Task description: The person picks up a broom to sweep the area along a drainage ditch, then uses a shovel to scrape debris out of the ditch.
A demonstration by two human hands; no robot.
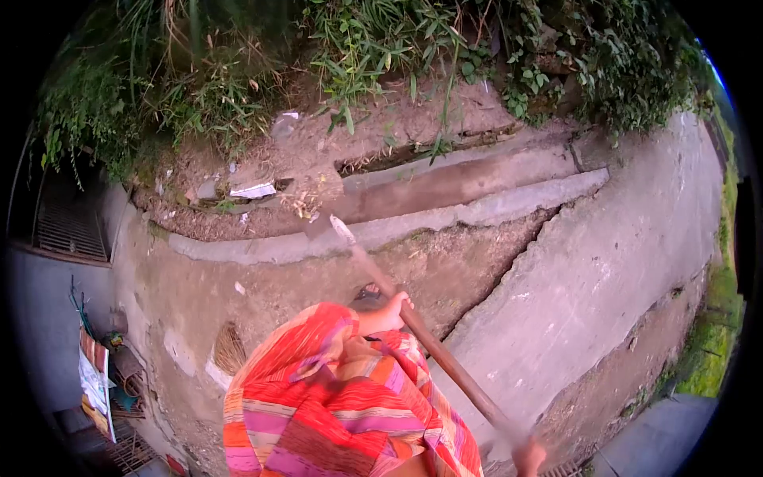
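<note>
While a long wooden handle [449, 362] is seen slanting across the head view, its shaft is wrapped by the left hand [389, 312] – the lower end is clasped by the right hand [528, 457], blurred. The pale far end is held over the curb [274, 248] of a concrete channel [453, 189], near litter [304, 205] – any blade can't be made out.

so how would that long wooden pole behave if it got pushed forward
The pole will probably stay stiff, since it looks thick and straight. Its far end might swing or dip, as it reaches well beyond the left hand. It also looks fairly smooth, so it could slide through a loose grip.
</note>
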